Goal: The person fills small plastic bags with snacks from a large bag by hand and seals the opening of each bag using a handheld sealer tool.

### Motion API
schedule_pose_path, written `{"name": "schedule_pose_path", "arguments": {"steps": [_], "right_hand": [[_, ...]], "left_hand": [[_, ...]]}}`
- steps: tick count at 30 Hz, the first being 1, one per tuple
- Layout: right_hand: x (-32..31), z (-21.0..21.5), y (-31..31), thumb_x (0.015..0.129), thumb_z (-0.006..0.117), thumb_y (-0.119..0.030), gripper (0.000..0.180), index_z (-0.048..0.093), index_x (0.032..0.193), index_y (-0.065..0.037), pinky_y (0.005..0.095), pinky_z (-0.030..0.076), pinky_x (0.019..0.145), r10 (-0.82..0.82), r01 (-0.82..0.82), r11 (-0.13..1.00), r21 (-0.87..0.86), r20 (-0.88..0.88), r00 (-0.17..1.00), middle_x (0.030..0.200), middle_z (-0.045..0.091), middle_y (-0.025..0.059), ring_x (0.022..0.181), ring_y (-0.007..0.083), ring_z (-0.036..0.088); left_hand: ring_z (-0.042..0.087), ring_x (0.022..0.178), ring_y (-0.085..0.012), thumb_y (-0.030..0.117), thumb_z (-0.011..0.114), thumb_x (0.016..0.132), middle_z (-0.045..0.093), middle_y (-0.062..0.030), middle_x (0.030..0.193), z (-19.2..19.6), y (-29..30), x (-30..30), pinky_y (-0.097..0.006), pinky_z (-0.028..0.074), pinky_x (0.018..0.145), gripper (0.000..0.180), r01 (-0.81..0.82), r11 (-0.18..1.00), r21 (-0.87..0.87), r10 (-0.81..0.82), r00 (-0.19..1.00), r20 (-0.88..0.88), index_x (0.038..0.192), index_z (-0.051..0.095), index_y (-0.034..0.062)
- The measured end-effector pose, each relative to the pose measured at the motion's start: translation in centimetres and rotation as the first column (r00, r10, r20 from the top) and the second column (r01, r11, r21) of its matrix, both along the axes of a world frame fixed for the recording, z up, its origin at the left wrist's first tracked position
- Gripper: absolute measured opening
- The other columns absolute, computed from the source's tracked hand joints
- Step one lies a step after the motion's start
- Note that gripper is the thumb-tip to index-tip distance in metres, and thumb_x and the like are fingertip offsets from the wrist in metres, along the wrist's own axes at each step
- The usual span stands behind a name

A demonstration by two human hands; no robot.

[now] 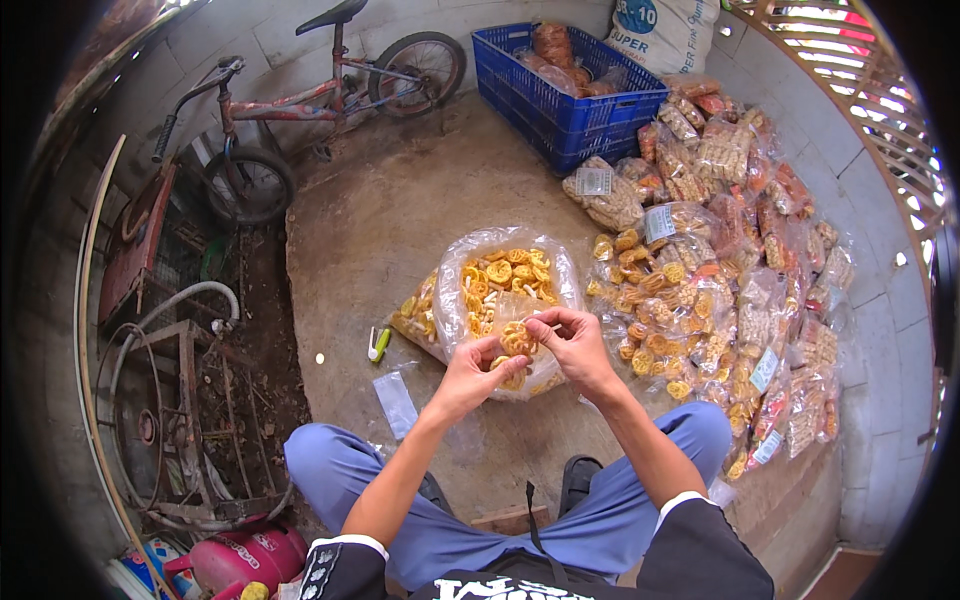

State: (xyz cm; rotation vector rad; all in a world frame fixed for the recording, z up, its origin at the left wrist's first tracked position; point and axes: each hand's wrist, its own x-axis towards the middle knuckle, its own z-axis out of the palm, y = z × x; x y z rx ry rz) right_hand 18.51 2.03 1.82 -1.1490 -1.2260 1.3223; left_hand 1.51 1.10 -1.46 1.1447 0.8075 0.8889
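Observation:
Between my hands is a small clear plastic bag (515, 338) with yellow wheel-shaped crackers in it. My left hand (472, 378) is closed round its lower left side. At its upper right, the fingers of my right hand (577, 348) pinch the bag. Just beyond stands a large open clear bag (568, 268), full of yellow crackers (508, 272) and paler pieces. Against its left side leans another bag of crackers (415, 318). Flat plastic bags (396, 405) lie on the floor near my left forearm, below a small green and white tool (379, 343).
Filled snack packets (700, 250) are heaped along the right wall. Behind them stand a blue plastic crate (570, 120) with bags inside and a white sack (662, 35). A small bicycle (300, 105) leans at the back left. A rusty metal frame (190, 420) and a pink gas cylinder (245, 560) are on the left.

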Motion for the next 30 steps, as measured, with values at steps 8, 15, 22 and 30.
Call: {"name": "schedule_pose_path", "arguments": {"steps": [8,15,22,30], "right_hand": [[-0.1,-0.1,-0.3,0.077,0.070,-0.012,0.011,0.067,0.076,-0.002,0.0270,0.040,0.058,-0.235,0.151,0.948,0.281,0.298,0.925,0.069,0.060,0.0037,0.065,0.0117,0.053],[-1.1,-1.2,-1.3,0.067,0.070,-0.010,0.017,0.067,0.083,-0.007,0.0353,0.043,0.062,-0.470,-0.109,0.663,0.741,0.525,0.709,0.076,0.059,0.0048,0.073,0.0237,0.055],[-2.0,-1.6,-1.6,0.067,0.069,-0.012,0.023,0.067,0.090,-0.009,0.0348,0.041,0.074,-0.395,-0.224,0.702,0.676,0.632,0.667,0.087,0.060,0.0037,0.086,0.0220,0.055],[-2.3,-0.9,-1.2,0.075,0.068,-0.014,0.022,0.065,0.096,-0.007,0.0346,0.042,0.078,-0.239,-0.043,0.853,0.520,0.463,0.854,0.090,0.060,0.0072,0.087,0.0242,0.054]], "left_hand": [[0.053,0.105,-0.0146,0.015,0.063,0.085,0.056,-0.0123,0.116,1.0,-0.7,1.3,-0.030,0.044,0.088,0.044,-0.348,0.801,0.488,0.506,0.828,-0.242,0.124,0.047,0.0013],[0.050,0.109,-0.0153,0.023,0.050,0.094,0.051,-0.0108,0.122,0.6,-2.4,3.2,-0.028,0.040,0.093,0.046,-0.330,0.941,0.078,0.317,0.937,0.147,0.130,0.040,-0.0033],[0.051,0.104,-0.0123,0.021,0.044,0.096,0.054,-0.0087,0.117,1.2,-2.2,3.2,-0.023,0.041,0.089,0.039,-0.412,0.889,-0.200,0.437,0.893,0.104,0.126,0.044,-0.0042],[0.056,0.080,-0.0078,0.023,0.044,0.096,0.062,-0.0030,0.089,-0.3,-0.3,1.2,-0.023,0.045,0.070,0.029,-0.544,0.829,0.129,0.551,0.834,-0.028,0.100,0.060,-0.0006]]}}
